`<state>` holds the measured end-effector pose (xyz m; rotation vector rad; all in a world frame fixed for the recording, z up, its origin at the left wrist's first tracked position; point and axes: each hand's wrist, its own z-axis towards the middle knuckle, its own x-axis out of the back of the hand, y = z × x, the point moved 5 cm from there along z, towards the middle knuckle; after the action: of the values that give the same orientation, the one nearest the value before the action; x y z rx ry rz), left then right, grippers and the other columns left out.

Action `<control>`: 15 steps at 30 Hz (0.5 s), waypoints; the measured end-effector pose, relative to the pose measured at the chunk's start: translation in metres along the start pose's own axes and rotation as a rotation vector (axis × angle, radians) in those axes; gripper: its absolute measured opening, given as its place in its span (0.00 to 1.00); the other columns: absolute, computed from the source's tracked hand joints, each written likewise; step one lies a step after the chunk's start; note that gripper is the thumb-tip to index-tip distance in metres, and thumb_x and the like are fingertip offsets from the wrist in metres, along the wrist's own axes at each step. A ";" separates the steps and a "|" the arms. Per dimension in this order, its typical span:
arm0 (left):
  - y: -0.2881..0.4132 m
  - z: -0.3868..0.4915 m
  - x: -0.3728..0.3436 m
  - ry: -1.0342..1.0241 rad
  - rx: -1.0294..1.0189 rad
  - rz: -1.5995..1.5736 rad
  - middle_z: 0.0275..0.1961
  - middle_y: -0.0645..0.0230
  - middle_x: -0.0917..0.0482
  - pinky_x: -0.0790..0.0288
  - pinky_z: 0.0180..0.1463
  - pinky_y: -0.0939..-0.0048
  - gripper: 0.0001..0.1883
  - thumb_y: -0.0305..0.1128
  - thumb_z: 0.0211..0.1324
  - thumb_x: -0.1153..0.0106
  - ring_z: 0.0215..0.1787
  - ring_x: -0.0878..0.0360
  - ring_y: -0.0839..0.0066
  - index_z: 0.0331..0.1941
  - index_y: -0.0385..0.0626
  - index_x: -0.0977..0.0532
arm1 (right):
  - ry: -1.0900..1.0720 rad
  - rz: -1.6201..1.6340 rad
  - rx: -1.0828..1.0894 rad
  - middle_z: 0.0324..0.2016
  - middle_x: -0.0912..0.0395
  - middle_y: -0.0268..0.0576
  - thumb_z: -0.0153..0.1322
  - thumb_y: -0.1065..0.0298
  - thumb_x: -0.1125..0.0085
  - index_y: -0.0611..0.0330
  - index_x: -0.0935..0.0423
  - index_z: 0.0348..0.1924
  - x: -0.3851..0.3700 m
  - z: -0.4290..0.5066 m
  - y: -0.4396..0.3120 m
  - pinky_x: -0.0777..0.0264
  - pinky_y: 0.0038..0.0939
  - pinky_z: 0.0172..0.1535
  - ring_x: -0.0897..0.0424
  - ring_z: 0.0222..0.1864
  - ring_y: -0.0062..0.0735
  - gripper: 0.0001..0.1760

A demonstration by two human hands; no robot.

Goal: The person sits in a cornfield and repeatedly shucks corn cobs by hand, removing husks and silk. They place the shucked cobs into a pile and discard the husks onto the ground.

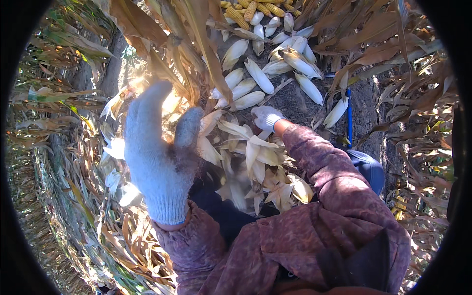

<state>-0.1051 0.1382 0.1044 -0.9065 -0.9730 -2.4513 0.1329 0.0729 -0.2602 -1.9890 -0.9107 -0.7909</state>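
Observation:
My left hand (158, 155), in a whitish knit glove with a dirty palm, is raised close to the camera, thumb and fingers apart, holding nothing. My right hand (266, 117), also gloved, is low over the ground at the near side of the unhusked corn ears (259, 76); its fingers look curled, and whether anything is in them cannot be made out. Between and below my hands lie loose pale corn husks (258, 147). Husked yellow corn cobs (238, 17) are heaped at the top, beyond the ears in husk.
Dry corn stalks and leaves (195, 44) hang in front of my left hand. More dry leaves (372, 33) stand on the right. A blue rod (349, 114) lies right of a single ear in husk (336, 112). A dark blue rounded object (367, 167) is beside my right sleeve.

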 end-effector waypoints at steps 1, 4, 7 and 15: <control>0.001 0.002 -0.005 -0.034 -0.015 0.017 0.53 0.51 0.16 0.26 0.60 0.56 0.25 0.37 0.55 0.25 0.55 0.17 0.50 0.54 0.39 0.21 | 0.077 -0.044 0.019 0.53 0.17 0.59 0.71 0.61 0.43 0.57 0.19 0.55 -0.017 0.032 0.034 0.25 0.51 0.59 0.18 0.57 0.57 0.21; 0.002 0.005 -0.020 -0.188 0.037 0.075 0.54 0.52 0.16 0.26 0.61 0.57 0.25 0.31 0.54 0.25 0.56 0.17 0.53 0.56 0.37 0.21 | 0.192 -0.071 -0.008 0.50 0.16 0.56 0.71 0.66 0.45 0.58 0.19 0.51 0.005 0.063 0.033 0.25 0.52 0.58 0.18 0.55 0.54 0.17; 0.004 0.009 -0.033 -0.319 0.049 0.102 0.52 0.50 0.16 0.24 0.58 0.58 0.27 0.30 0.51 0.23 0.54 0.16 0.53 0.55 0.37 0.21 | 0.289 -0.216 0.116 0.48 0.17 0.51 0.72 0.68 0.46 0.53 0.19 0.49 -0.009 0.098 0.037 0.24 0.50 0.55 0.18 0.53 0.50 0.13; 0.019 0.005 -0.060 -0.593 -0.004 0.091 0.52 0.53 0.16 0.26 0.58 0.52 0.27 0.37 0.53 0.26 0.54 0.18 0.49 0.57 0.43 0.22 | 0.126 -0.383 -0.048 0.50 0.21 0.45 0.67 0.57 0.35 0.47 0.14 0.47 -0.040 0.089 0.035 0.30 0.49 0.53 0.22 0.54 0.47 0.17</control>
<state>-0.0492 0.1336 0.0756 -1.6926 -1.0707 -2.1393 0.1578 0.1204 -0.3486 -1.8031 -1.2254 -1.1460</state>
